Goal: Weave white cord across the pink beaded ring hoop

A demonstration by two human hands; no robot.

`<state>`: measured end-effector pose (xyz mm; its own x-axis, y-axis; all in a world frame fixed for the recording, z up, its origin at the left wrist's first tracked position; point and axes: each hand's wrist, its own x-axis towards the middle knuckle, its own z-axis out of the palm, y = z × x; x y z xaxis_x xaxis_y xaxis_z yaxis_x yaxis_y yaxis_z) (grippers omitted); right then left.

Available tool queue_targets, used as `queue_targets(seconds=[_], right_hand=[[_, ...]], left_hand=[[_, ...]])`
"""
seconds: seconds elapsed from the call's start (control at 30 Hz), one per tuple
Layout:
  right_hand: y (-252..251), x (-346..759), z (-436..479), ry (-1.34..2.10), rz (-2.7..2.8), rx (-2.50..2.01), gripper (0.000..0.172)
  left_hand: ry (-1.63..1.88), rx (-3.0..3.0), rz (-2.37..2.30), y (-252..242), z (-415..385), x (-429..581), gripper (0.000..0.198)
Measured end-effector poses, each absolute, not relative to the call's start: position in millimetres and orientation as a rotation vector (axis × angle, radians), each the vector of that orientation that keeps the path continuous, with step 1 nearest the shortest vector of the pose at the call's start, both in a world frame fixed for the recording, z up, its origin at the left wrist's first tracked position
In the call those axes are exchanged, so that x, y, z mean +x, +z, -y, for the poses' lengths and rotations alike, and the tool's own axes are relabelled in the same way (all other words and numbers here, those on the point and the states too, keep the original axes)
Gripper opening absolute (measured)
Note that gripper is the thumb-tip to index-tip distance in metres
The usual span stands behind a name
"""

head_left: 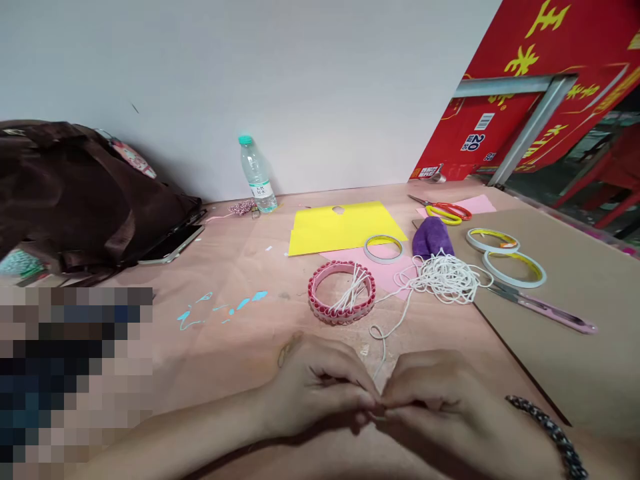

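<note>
My left hand [315, 390] and my right hand [435, 400] meet low at the table's near edge, fingertips pinched together on the end of a white string [383, 343]. The string runs back over the table to a tangled white pile [447, 279]. Just beyond my hands lies a pink and red ring [341, 292] with several short white string pieces inside it. My right wrist carries a dark braided bracelet [550, 430].
A yellow sheet [340, 227], pink paper [387, 270], three tape rolls [383, 248] [493, 240] [514, 269], a purple cloth [431, 237], orange-yellow scissors [445, 211] and pink scissors [545, 310] on brown cardboard [575, 320]. Water bottle [257, 175], phone [173, 243], brown bag [75, 193] at left.
</note>
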<state>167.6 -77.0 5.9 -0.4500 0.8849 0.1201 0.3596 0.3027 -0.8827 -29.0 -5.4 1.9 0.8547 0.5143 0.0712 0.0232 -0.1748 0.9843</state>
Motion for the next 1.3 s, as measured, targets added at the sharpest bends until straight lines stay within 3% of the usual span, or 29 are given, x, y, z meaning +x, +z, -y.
queue_targets(seconds=[0.1,0.17,0.23,0.3,0.37,0.5,0.67,0.9,1.13,1.3], right_hand=[[3,166,77,1.105,2.050,-1.066,0.019],[2,166,76,1.099,2.055,-1.094,0.018],[1,170,73,1.100,2.011,-1.145,0.018],[-2,177,67,1.081,1.916,-1.215,0.018],[-6,185,59,1.028,1.746,-1.287,0.017],[-12,199,39,1.113,1.250,-1.295,0.016],[-13,197,33,1.567,0.924,-1.117,0.012],[-13,193,39,1.535,0.822,-0.996,0.010],[-9,187,46,1.440,1.238,-0.978,0.011],[0,174,57,1.375,1.783,-0.857,0.009]], left_hand=[[0.375,1.937,-0.224,-5,-14,-39,0.020],[0.533,2.112,-0.101,-9,-34,-46,0.033],[0.880,2.318,-0.337,-12,-55,-52,0.040],[1.149,2.299,-0.980,-15,-73,-52,0.035],[1.087,2.261,-1.262,-17,-83,-49,0.031],[0.745,2.387,-1.198,-20,-82,-41,0.020],[0.688,2.178,-1.214,-15,-63,-39,0.023],[1.109,1.452,-1.035,-4,-51,-27,0.017],[0.900,0.726,-0.744,-7,-41,-20,0.014],[0.814,0.772,-0.751,-11,-33,-16,0.016]])
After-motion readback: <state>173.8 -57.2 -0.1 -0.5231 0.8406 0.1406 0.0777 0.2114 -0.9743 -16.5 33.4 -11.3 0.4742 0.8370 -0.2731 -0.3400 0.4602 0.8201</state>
